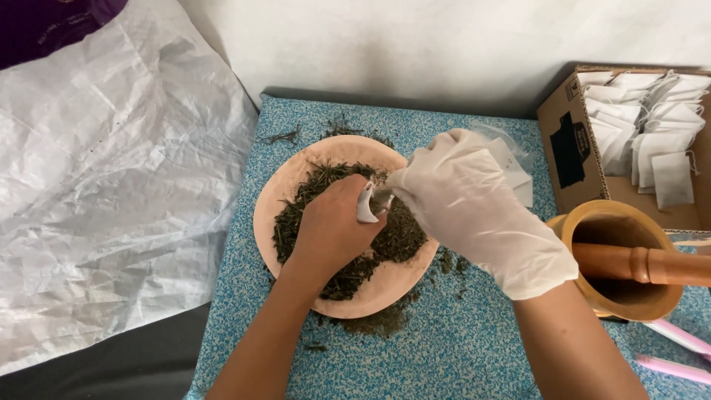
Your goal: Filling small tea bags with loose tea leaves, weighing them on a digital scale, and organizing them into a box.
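A pink round plate (281, 194) on the blue speckled table holds a pile of dried green herbs (400, 237). My bare left hand (329, 230) is over the plate, pinching a small white spoon-like piece (365, 205) above the herbs. My right hand (474, 207), in a thin white glove, is closed on a small white bag (511, 167), its fingertips meeting the left hand's over the plate. The bag's mouth is hidden by the fingers.
A wooden mortar (592, 222) with a pestle (644, 263) stands at the right. Behind it a cardboard box (566, 141) holds several empty white bags. Pink sticks (678, 337) lie at the lower right. White plastic sheeting (111, 185) covers the left. Herb crumbs (381, 322) are scattered by the plate.
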